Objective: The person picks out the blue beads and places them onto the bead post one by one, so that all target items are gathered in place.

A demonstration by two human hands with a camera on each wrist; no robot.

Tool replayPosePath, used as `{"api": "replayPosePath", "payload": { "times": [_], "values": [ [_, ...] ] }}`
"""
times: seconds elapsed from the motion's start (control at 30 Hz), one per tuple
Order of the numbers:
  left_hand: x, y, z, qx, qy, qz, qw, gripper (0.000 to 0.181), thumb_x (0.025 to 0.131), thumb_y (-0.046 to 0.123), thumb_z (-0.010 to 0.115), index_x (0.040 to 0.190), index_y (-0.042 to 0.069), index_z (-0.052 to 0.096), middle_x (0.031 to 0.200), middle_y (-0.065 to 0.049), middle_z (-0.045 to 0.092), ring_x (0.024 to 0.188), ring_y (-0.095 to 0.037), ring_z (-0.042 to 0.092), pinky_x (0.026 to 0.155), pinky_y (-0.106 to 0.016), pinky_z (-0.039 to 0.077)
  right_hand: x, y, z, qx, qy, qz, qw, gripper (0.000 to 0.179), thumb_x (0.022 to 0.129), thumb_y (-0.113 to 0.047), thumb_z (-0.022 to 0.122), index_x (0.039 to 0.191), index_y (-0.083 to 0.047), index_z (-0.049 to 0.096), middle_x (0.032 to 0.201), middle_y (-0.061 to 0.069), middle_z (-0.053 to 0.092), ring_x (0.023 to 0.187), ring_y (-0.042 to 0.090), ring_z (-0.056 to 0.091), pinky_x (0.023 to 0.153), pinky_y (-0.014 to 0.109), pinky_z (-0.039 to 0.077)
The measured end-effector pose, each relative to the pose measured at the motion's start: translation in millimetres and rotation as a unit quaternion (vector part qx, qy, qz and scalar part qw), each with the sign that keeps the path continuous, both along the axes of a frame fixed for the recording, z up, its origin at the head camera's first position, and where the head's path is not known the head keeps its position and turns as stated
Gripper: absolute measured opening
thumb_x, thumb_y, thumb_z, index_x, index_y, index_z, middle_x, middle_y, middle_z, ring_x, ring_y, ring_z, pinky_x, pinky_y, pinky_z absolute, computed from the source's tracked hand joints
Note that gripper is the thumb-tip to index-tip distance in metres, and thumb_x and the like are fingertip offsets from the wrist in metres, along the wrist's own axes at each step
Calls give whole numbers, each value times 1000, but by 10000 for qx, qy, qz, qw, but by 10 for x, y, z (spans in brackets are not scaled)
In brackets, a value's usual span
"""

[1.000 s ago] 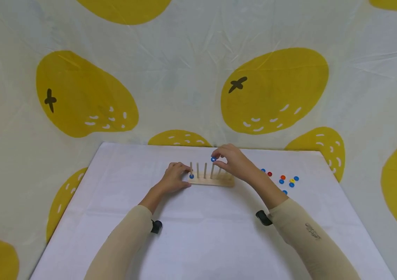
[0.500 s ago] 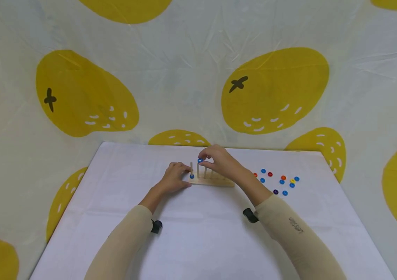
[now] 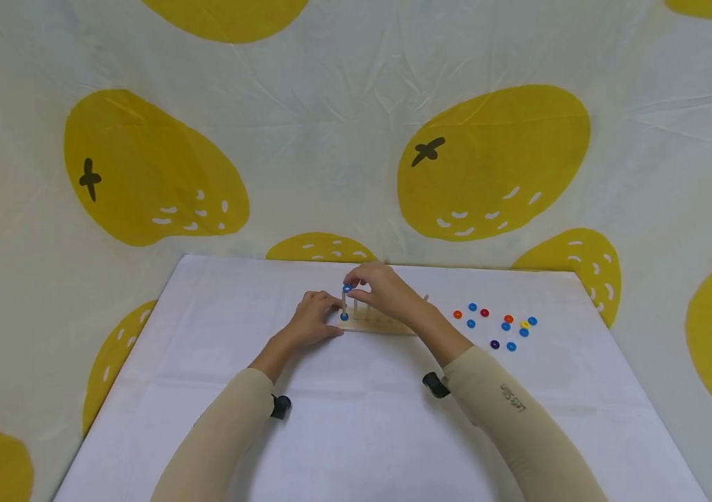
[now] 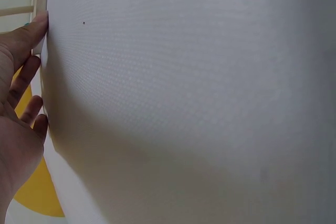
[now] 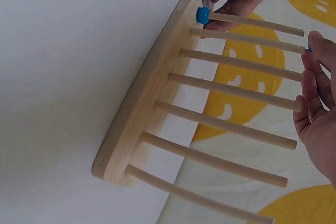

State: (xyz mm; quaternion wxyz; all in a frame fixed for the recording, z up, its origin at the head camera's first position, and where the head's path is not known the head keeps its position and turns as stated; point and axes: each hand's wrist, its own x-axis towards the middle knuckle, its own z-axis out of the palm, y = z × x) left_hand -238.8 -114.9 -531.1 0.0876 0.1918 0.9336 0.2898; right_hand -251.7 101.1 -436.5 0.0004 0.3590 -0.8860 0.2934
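A wooden peg rack (image 3: 381, 325) with a row of upright pegs stands on the table. One blue ring (image 3: 344, 316) sits at the foot of its leftmost peg. My left hand (image 3: 310, 319) grips the rack's left end, thumb at the front and fingers behind, as the right wrist view also shows. Between thumb and fingertips my right hand (image 3: 383, 289) pinches another blue ring (image 3: 347, 287), right at the top of the leftmost peg. In the right wrist view that ring is mostly hidden by the right hand (image 5: 323, 114). The right hand and forearm cover several pegs in the head view.
Loose rings lie to the right on the white table (image 3: 356, 425): several blue ones, a red ring (image 3: 484, 313), orange rings such as this orange ring (image 3: 508, 319), a yellow ring (image 3: 524, 324) and a dark purple ring (image 3: 495, 344). A patterned cloth (image 3: 330, 153) hangs behind.
My right hand has moved left along the tops of the pegs with the blue ring, from a middle peg to the leftmost one. The left hand stays on the rack's end.
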Motion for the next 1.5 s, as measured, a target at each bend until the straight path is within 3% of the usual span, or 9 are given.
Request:
{"api": "replayPosePath", "payload": {
  "times": [0.4,0.7,1.5],
  "values": [
    [-9,2,11,-1,-6,-8,10000,50,82,27,89,127,14,70,128,-6,64,136,-33,42,119,-54,33,14,-83,-4,288,-30,-81,9995,23,94,-15,76,115,-7,74,108,5,74,105,23,64,100,39,53],
    [-18,1,1,-18,45,-47,10000,50,82,28,89,127,14,70,128,-7,64,137,-35,42,118,-55,33,9,-92,1,352,-129,-126,9992,22,93,-13,78,114,-6,75,105,6,74,105,29,66,98,41,53],
    [-18,1,-10,-38,46,-37,10000,49,82,27,89,126,14,70,126,-6,65,136,-34,43,118,-55,34,6,-73,-37,444,-188,-178,9987,22,95,-18,76,114,-7,75,105,5,74,105,25,65,96,38,53]
  ]
}}
